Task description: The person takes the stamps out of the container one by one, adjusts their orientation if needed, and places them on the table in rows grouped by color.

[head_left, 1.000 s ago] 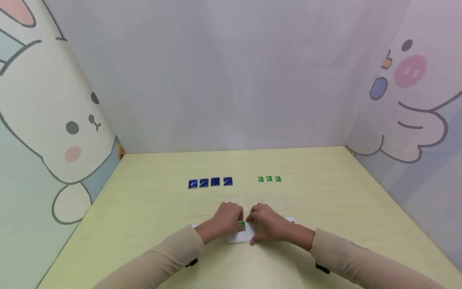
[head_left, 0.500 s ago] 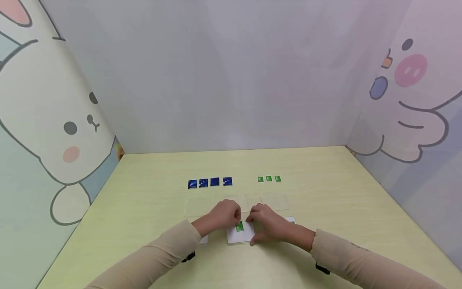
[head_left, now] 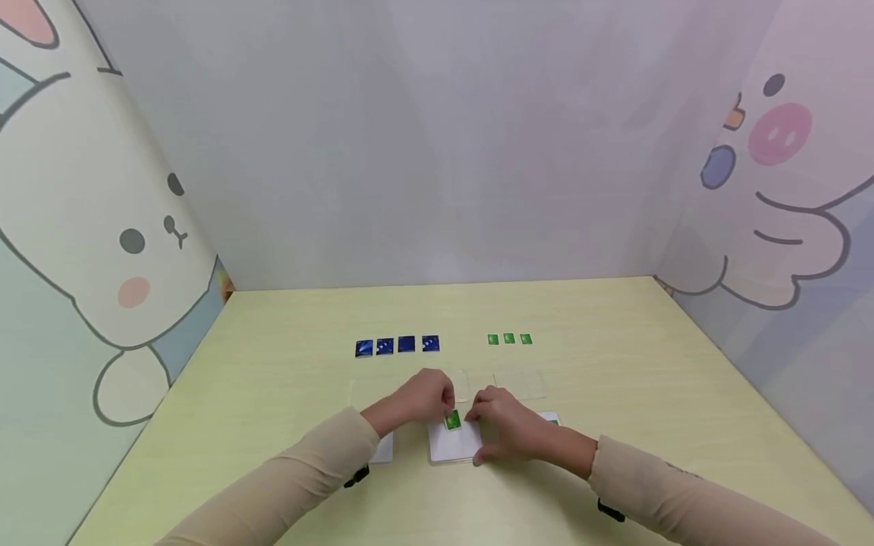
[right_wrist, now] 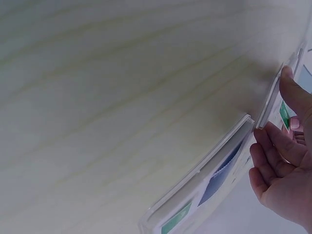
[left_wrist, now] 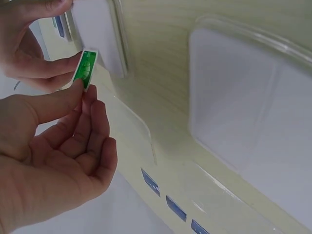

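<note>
The green card is seen between the hands, over the white case at its far part; contact between the two cannot be told. The card is pinched at its edge by the thumb and fingers of the left hand. The case is gripped at its edges by the right hand. For good control, the pinch is best confined to the edge, the slightly askew card squared to the case, and any sideways slip of the case prevented by the steadying grip.
</note>
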Available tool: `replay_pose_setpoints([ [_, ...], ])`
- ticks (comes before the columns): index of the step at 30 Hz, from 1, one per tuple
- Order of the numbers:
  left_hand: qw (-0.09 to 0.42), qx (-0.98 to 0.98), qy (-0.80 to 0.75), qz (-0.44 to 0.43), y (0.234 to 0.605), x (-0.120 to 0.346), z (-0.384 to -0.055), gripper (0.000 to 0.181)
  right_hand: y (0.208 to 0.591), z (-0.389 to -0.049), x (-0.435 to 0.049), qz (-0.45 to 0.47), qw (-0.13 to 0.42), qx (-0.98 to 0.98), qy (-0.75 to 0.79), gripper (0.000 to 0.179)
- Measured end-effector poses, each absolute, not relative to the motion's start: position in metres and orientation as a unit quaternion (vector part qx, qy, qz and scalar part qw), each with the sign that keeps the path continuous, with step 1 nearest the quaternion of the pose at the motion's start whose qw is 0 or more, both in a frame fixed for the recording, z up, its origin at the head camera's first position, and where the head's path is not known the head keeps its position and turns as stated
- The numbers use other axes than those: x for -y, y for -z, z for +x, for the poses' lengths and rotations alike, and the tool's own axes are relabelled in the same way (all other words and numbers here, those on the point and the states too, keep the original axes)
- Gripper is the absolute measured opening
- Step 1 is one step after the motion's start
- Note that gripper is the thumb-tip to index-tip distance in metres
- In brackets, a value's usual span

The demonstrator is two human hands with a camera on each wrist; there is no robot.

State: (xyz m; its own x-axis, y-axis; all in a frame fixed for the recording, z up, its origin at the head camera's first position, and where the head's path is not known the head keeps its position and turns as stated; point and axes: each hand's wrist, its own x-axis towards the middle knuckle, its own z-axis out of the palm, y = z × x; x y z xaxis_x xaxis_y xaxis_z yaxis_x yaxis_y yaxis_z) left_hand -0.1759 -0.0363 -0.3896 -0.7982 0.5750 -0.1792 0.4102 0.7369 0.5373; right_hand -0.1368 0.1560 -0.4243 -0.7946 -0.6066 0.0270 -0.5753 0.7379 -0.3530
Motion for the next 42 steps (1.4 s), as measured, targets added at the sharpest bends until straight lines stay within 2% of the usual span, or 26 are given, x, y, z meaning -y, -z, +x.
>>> replay_pose_setpoints([
  [8,0.174,-0.912,-0.246,0.279,0.381,0.037,-0.186,0.009,0.424,-0.136,-0.155,-0.327,0.033,-0.930,0.164,0.053],
  [17,0.209,-0.912,-0.246,0.255,0.371,0.035,-0.195,0.008,0.422,-0.134,-0.154,-0.325,0.042,-0.933,0.147,0.054],
  [42,0.219,-0.921,-0.213,0.241,0.349,0.027,-0.230,0.006,0.422,-0.138,-0.155,-0.347,0.024,-0.927,0.144,0.051],
])
